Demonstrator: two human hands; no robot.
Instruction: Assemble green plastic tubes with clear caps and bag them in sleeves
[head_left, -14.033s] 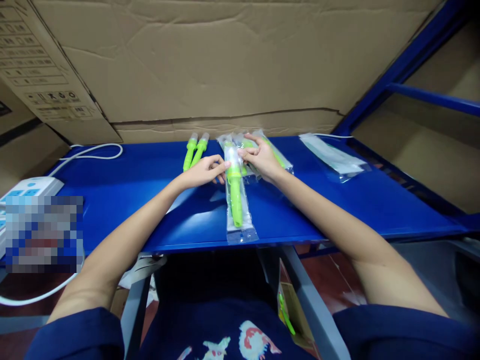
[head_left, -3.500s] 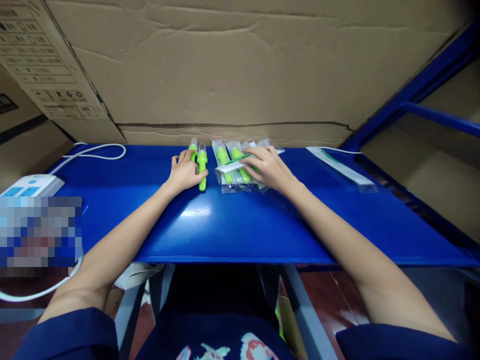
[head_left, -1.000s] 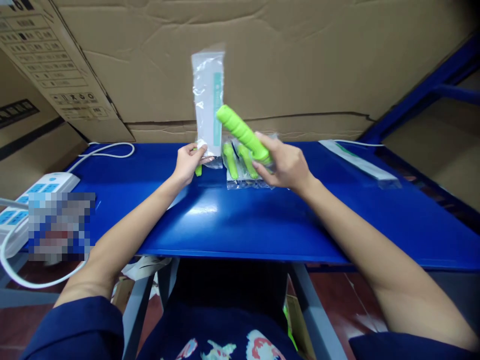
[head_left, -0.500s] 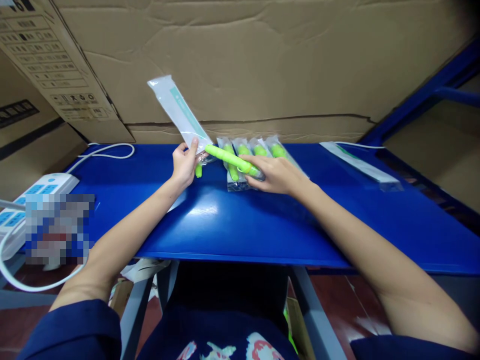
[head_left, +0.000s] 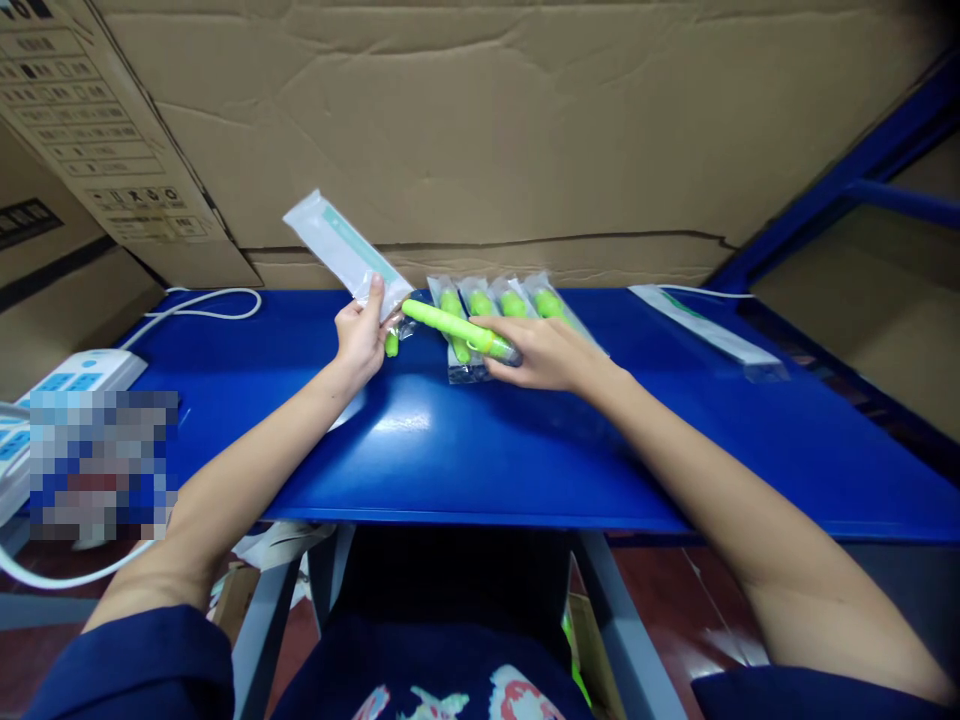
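Observation:
My left hand (head_left: 362, 335) is closed on a long clear plastic bag (head_left: 345, 250) with a white card and a green strip inside. The bag tilts up to the left, its near end by the thumb. My right hand (head_left: 544, 352) grips the dark end of a bright green stick-shaped thing (head_left: 442, 320); its exact kind I cannot make out. The stick's free tip points at the bag's near end; whether it is inside I cannot tell. Below my left hand another green piece (head_left: 391, 344) shows, mostly hidden. Behind my right hand lie several bagged green sticks (head_left: 512, 300) in a row.
A similar flat packet (head_left: 705, 330) lies on the right of the blue table (head_left: 480, 470). At the left stands a white power strip (head_left: 86, 385) with a white cable (head_left: 217, 302). Cardboard (head_left: 465, 130) walls the back, and a blue metal frame (head_left: 817, 200) rises at the right.
The bag in my left hand has tipped lower toward the left. My right hand still holds the green stick, in nearly the same place. The camera view has shifted slightly.

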